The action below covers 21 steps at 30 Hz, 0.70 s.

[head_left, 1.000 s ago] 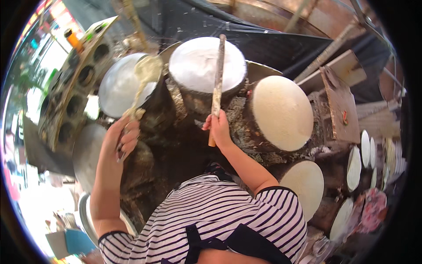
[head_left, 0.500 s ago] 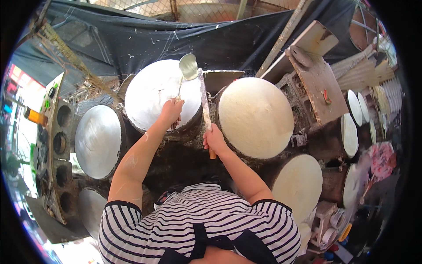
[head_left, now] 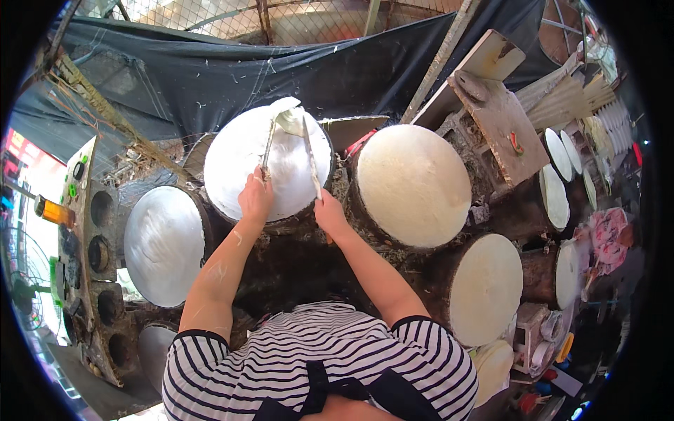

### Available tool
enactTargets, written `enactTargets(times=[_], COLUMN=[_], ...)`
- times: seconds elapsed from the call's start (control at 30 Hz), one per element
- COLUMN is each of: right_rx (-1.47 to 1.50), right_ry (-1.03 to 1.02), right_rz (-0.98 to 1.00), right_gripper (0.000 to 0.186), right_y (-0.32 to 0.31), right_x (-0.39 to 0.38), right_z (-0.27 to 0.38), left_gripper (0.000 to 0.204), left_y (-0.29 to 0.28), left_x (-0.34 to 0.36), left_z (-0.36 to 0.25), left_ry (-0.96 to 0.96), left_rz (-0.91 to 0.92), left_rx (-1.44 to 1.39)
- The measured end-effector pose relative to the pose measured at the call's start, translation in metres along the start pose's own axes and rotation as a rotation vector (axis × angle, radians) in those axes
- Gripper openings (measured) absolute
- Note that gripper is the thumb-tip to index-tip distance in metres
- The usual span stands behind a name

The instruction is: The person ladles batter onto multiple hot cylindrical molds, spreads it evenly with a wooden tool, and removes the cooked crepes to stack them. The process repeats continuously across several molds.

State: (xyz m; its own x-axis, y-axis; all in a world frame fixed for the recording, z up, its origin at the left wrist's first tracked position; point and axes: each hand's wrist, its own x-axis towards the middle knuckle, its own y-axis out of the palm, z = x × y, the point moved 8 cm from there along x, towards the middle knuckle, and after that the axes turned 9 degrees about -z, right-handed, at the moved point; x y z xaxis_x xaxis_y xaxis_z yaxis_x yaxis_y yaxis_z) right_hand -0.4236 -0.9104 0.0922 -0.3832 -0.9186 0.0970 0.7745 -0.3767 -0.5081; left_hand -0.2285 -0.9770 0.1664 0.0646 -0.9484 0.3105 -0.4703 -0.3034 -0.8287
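Observation:
A round pan with a white surface [head_left: 228,151] lies ahead of me, left of centre. My left hand [head_left: 255,200] is closed around the handle of a ladle [head_left: 269,146], whose bowl is over the pan's far side. Pale, batter-like stuff [head_left: 289,123] shows at the bowl. Closed too, my right hand [head_left: 330,214] grips a long, thin flat spatula [head_left: 311,156]. Its blade reaches over the pan, and its tip is against or just beside the ladle's bowl; I cannot tell whether they touch.
Another round pan with a cream-coloured layer [head_left: 413,186] stands to the right, a similar one [head_left: 486,289] nearer me. A bare silvery pan [head_left: 165,245] is at the left. Behind hangs a dark sheet [head_left: 189,77]. An upright board [head_left: 500,133] stands back right.
The ladle's bowl has tipped over, and the spatula has swung left from the pan's right edge to the bowl. My left hand has moved slightly nearer and left; my right hand slightly left.

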Motion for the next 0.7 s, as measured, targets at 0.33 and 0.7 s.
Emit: enactTargets(times=[0.33, 0.7], right_rx=[-0.061, -0.169], right_ry=[-0.067, -0.118], right_rz=[0.015, 0.069], right_gripper=[0.021, 0.023], right_y=[0.008, 0.043], right_x=[0.027, 0.053], right_z=[0.037, 0.045], left_gripper=[0.046, 0.037], left_y=[-0.007, -0.017], left_x=[0.008, 0.019], left_z=[0.016, 0.036], left_ry=[-0.012, -0.078], left_rz=[-0.117, -0.29], left_rx=[-0.083, -0.381])
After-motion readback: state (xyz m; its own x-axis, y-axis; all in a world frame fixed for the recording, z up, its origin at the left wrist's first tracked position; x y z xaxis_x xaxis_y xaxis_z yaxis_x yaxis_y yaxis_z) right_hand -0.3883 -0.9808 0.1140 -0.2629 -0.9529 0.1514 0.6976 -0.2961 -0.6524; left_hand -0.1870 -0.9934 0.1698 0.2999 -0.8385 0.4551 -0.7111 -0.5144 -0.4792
